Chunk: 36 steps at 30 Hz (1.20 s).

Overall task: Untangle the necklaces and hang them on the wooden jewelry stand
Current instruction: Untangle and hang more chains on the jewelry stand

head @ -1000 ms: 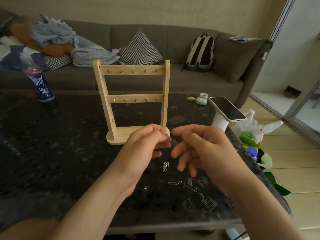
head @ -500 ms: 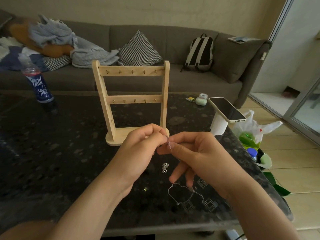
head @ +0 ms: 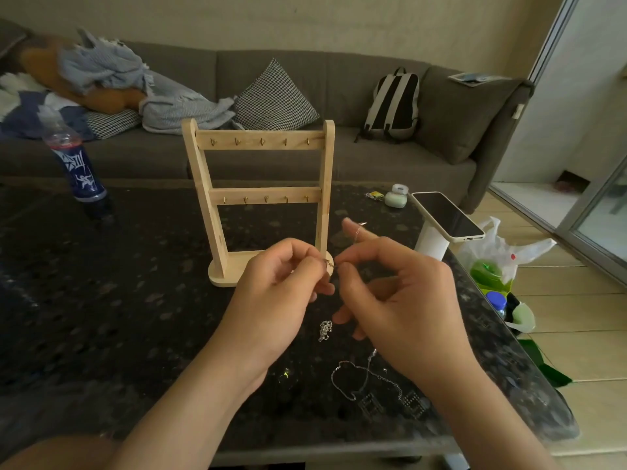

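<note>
Currently, no necklace hangs on the wooden jewelry stand (head: 258, 198); both rows of hooks are bare. Your left hand (head: 281, 283) pinches a fine chain (head: 329, 264) at its fingertips. Your right hand (head: 400, 300) pinches the same chain just beside it, index finger raised with a strand looped round it. A second chain (head: 366, 381) lies in loose loops on the table (head: 101, 300) below your right hand, a small knotted clump (head: 325, 330) nearby. Assessment: untangling is in progress; all hanging is yet to do.
</note>
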Each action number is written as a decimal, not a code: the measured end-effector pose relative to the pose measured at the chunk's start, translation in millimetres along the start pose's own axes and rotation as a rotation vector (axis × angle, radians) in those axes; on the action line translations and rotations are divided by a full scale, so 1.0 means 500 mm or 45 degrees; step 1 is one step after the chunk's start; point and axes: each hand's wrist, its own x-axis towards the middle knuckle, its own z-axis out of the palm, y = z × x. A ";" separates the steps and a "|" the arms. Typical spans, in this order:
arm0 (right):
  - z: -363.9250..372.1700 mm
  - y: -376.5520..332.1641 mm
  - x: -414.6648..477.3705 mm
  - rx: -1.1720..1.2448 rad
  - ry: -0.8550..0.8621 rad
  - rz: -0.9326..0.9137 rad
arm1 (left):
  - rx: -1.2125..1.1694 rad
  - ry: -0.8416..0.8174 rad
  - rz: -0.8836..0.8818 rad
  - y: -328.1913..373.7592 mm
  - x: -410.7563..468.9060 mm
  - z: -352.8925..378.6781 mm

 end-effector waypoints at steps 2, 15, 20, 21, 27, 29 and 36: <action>0.005 0.005 -0.001 -0.122 0.079 -0.214 | -0.092 -0.013 -0.055 -0.002 0.001 0.003; 0.020 0.033 -0.009 -0.451 0.023 -0.631 | -0.481 -0.079 -0.359 -0.009 0.013 -0.003; 0.021 0.020 -0.015 -0.389 0.097 -0.570 | -0.526 -0.055 -0.302 -0.010 0.015 -0.003; 0.021 0.019 -0.014 -0.365 0.127 -0.542 | -0.535 -0.049 -0.284 -0.009 0.015 -0.003; 0.020 0.029 -0.006 -0.316 0.188 -0.329 | -0.422 -0.033 -0.142 -0.012 0.016 -0.002; 0.021 0.030 -0.003 -0.318 0.165 -0.293 | -0.270 -0.068 -0.046 -0.013 0.014 -0.007; 0.014 0.018 0.003 -0.146 0.036 -0.114 | 0.083 -0.165 0.163 -0.011 0.009 -0.022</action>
